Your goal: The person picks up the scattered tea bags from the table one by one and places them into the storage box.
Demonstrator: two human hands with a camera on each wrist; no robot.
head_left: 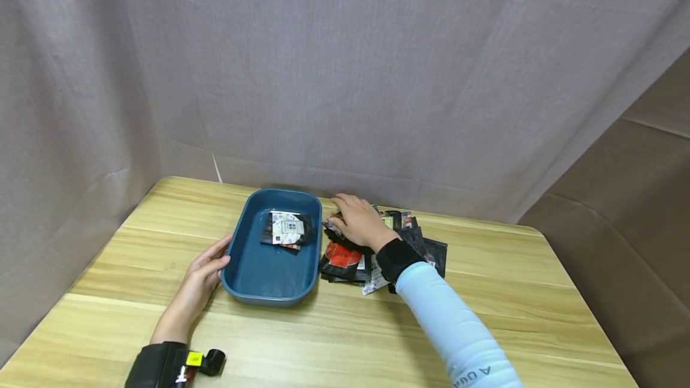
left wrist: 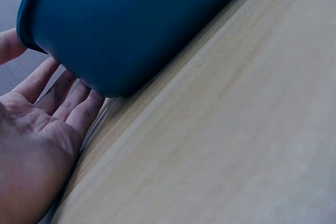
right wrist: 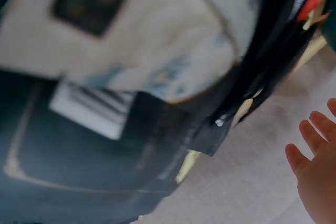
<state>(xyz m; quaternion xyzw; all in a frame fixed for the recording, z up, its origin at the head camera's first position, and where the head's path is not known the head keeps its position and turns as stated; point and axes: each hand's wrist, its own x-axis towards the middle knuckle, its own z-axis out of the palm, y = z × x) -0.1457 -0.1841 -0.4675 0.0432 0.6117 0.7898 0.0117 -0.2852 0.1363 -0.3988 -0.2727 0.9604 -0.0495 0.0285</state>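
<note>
A blue plastic bin [head_left: 253, 280] stands on the table, with a few small packets [head_left: 288, 228] lying inside it. My left hand [head_left: 205, 271] touches the bin's left wall; in the left wrist view its fingers [left wrist: 76, 100] rest against the wall and the thumb lies by the rim. To the bin's right is a pile of flat black packets [head_left: 342, 256], some with red or white labels. Over the far left part of this pile is my right hand [head_left: 358, 220], fingers spread. In the right wrist view a packet with a white label [right wrist: 157, 40] fills the foreground, close to the camera.
The light wooden table [head_left: 485, 304] has its far edge against a grey cloth curtain [head_left: 345, 76]. More black packets [head_left: 435, 255] spread at the pile's right side, partly behind the right wrist.
</note>
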